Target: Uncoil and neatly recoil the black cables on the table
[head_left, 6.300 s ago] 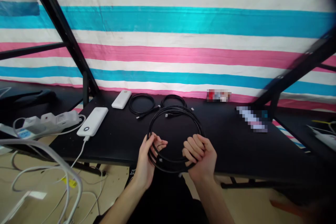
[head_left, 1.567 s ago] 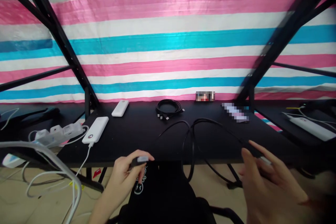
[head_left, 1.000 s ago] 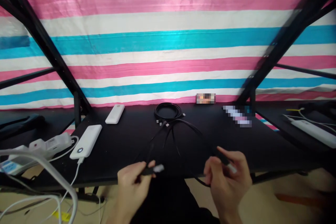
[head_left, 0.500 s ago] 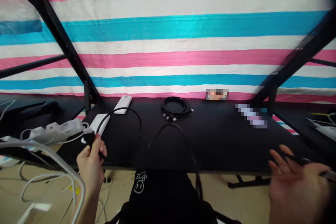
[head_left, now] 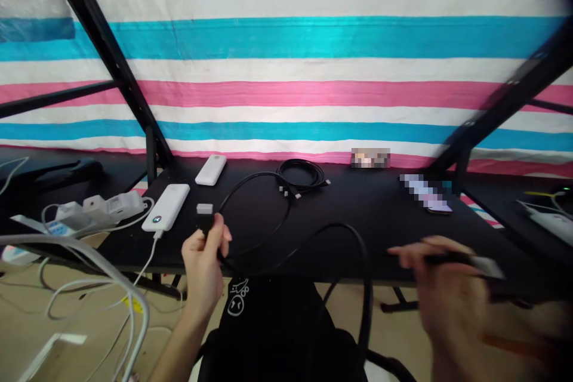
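My left hand (head_left: 203,268) is closed around the plug end of a black cable (head_left: 358,239), just above the near part of the black table (head_left: 385,221). The plug (head_left: 205,210) points upward and has a wide, pale tip. From there the cable loops over the table and hangs down over my lap. My right hand (head_left: 447,286), blurred by motion, grips the other end of the cable by its dark plug, whose pale tip (head_left: 490,267) points right. A coiled black cable (head_left: 308,186) with several small pale-tipped plugs lies at the table's back middle.
Two white power banks (head_left: 166,208) lie on the left, the nearer one with a white lead plugged in. A power strip (head_left: 98,212) with several plugs and loose white cables sits farther left. A phone-like object (head_left: 441,209) lies at right. Black metal posts slope up both sides.
My left hand has moved right, away from the nearer power bank, with its cable end. My right hand has come left and inward, its fingers now closed over the other end. The cable loop has shifted.
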The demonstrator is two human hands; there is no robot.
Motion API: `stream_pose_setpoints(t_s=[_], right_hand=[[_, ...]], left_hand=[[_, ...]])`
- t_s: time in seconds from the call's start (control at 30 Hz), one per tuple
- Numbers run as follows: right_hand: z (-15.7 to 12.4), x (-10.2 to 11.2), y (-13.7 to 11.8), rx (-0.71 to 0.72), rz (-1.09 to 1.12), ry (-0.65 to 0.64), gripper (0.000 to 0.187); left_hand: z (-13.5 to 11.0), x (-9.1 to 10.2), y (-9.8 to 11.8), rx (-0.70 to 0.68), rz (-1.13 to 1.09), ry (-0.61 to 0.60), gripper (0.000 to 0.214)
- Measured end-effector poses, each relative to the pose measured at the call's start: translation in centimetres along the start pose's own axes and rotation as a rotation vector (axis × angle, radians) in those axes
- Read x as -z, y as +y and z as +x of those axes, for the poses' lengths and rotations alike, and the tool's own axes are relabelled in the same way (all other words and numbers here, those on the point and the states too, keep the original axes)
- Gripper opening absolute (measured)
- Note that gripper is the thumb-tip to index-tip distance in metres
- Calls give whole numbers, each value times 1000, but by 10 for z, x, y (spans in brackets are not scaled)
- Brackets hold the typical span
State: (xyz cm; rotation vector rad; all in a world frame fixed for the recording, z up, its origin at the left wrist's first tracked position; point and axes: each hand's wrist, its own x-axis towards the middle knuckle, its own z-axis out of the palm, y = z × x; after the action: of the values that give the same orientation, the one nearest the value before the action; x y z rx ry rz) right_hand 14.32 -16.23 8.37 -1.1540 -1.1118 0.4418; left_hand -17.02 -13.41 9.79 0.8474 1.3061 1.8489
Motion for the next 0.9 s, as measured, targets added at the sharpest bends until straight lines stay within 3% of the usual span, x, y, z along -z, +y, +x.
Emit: stream_pose_setpoints(t_s=[0.07, 0.13, 0.2, 0.27, 0.47, 0.53, 0.7, 0.77, 0.9], right_hand=[[-7, -33, -13, 120, -126, -179, 29], [-14, -55, -22, 160, -207, -387, 24], [-19, -64, -27, 183, -253, -551, 35], [-20, -63, -25, 195, -275, -636, 45], [-12, -30, 0, 115, -315, -527, 25], [-13, -21, 9, 38, -329, -500, 27], [-23, -14, 18, -219, -257, -490, 38], [-24, -14, 19, -211, -256, -521, 34], [-20, -19, 23, -60, -291, -624, 16]], left_hand=[[-7, -8, 5, -36, -15, -17, 37], [-8, -11, 13, -87, -52, 47, 36], [-5, -10, 21, -139, -97, 144, 38], [-1, -6, 28, -190, -125, 216, 41], [6, 8, 40, -189, -215, 323, 30], [5, 7, 41, -195, -231, 340, 29], [-5, -9, 34, -233, -201, 198, 42], [-9, -16, 29, -207, -170, 139, 48], [-14, -23, 17, -158, -117, 55, 49]])
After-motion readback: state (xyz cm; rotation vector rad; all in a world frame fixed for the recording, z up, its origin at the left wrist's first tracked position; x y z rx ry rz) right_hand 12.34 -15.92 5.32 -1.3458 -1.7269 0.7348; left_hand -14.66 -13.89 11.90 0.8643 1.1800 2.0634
